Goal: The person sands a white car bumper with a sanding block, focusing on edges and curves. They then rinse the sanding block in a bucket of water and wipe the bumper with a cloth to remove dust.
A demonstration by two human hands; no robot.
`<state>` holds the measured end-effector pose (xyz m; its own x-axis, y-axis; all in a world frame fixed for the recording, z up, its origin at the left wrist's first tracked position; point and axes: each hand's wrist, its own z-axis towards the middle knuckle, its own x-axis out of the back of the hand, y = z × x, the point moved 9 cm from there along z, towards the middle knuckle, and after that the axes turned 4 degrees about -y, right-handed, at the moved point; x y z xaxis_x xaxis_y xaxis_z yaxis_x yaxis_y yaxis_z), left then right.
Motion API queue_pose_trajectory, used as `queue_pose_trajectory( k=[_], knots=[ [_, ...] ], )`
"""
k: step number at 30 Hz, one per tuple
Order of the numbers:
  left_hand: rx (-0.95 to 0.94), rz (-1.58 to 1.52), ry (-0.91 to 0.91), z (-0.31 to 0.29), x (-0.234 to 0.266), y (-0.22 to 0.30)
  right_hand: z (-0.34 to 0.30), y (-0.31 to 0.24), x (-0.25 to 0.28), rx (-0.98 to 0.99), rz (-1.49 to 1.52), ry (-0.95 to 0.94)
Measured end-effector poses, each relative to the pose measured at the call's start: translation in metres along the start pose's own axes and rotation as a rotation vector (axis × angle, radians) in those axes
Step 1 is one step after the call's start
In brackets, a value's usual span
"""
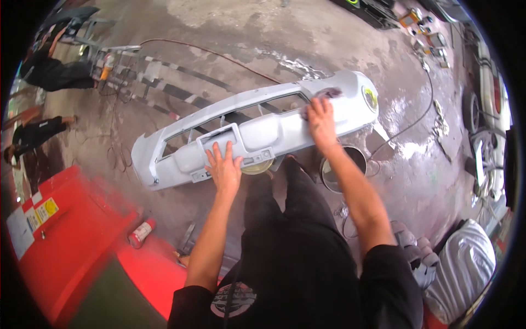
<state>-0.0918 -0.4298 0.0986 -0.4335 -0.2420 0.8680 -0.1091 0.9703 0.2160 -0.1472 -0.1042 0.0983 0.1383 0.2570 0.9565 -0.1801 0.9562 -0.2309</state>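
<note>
A light grey car bumper (260, 131) lies slantwise in front of me, its right end farther away. My left hand (223, 167) rests on its near side by the square recess in the middle, fingers spread, holding nothing. Toward the right end, my right hand (322, 123) presses down with its fingers stretched out. Beneath those fingers is a dark maroon scuff pad (330, 92), which shows past the fingertips and beside the hand; the rest of it is hidden. A yellow-green round piece (370, 98) sits in the bumper's right end.
An open metal drum (359, 156) stands near my right forearm. Red panels (71, 230) and a red spray can (142, 233) are at the lower left. A hose (208, 48) crosses the wet floor. Cans (436, 40) stand far right; two people (63, 75) are at the left.
</note>
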Motion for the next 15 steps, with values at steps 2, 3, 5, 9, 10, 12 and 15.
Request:
queue_pose_trajectory(
  k=[2, 3, 5, 9, 10, 12, 15],
  knots=[
    [0.011, 0.017, -0.021, 0.001, 0.001, -0.002, -0.015, -0.064, -0.003, -0.004, 0.104, -0.054],
    [0.007, 0.018, -0.044, 0.001, 0.007, 0.001, -0.032, -0.088, -0.014, 0.053, 0.173, -0.103],
    [-0.002, 0.027, -0.064, 0.001, 0.012, -0.001, -0.041, -0.095, -0.012, 0.075, 0.165, -0.224],
    [-0.057, 0.041, -0.066, 0.009, 0.021, 0.009, -0.047, -0.009, 0.007, -0.038, -0.018, -0.243],
    [-0.067, 0.048, -0.081, 0.004, 0.022, 0.011, -0.053, -0.01, 0.012, -0.035, 0.001, -0.246],
    [-0.134, 0.036, -0.016, 0.002, 0.013, 0.001, -0.051, -0.027, 0.006, -0.261, 0.101, -0.08],
    [-0.154, 0.013, 0.003, 0.007, 0.015, 0.012, -0.05, -0.075, -0.026, -0.114, 0.268, -0.202]
  ],
)
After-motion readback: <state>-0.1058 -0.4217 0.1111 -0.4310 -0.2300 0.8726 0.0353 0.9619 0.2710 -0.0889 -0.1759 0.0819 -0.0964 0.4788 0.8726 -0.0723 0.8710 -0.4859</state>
